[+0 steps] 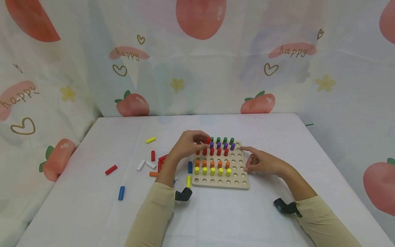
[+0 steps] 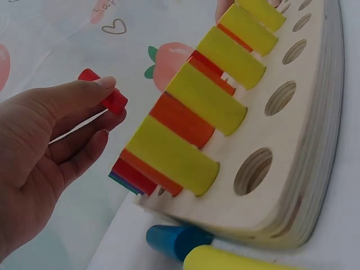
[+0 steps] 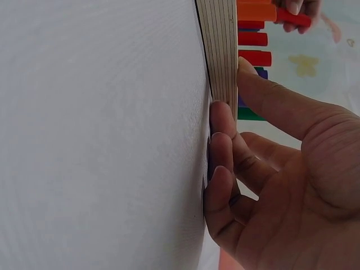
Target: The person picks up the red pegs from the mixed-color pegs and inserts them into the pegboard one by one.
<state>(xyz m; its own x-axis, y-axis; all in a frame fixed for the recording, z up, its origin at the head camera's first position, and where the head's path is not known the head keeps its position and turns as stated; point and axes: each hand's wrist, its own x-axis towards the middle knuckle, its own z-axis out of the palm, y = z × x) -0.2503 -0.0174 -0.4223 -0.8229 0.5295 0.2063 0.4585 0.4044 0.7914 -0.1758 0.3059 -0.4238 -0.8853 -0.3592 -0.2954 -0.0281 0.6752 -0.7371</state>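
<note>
My left hand [image 1: 192, 143] pinches a red peg [image 2: 116, 102] between thumb and fingers, raised over the back left part of a wooden pegboard [image 1: 216, 184]. Rows of pegs stand upright in the board: green [image 1: 225, 140], purple [image 1: 226, 146], red [image 1: 219, 151], orange [image 1: 212, 164] and yellow [image 1: 213, 171]. One row of holes between red and orange has no pegs showing. Along the board's right edge, my right hand [image 1: 262, 162] holds on, its thumb [image 3: 264, 90] at the top face and curled fingers [image 3: 221, 147] against the side.
Loose pegs lie left of the board, among them red [image 1: 111, 169], blue [image 1: 121, 193], white [image 1: 141, 165] and yellow [image 1: 150, 140]. Another blue peg [image 1: 190, 167] and a yellow peg [image 1: 188, 181] lie close along the board's left side. A patterned cloth [image 1: 197, 75] hangs behind the table.
</note>
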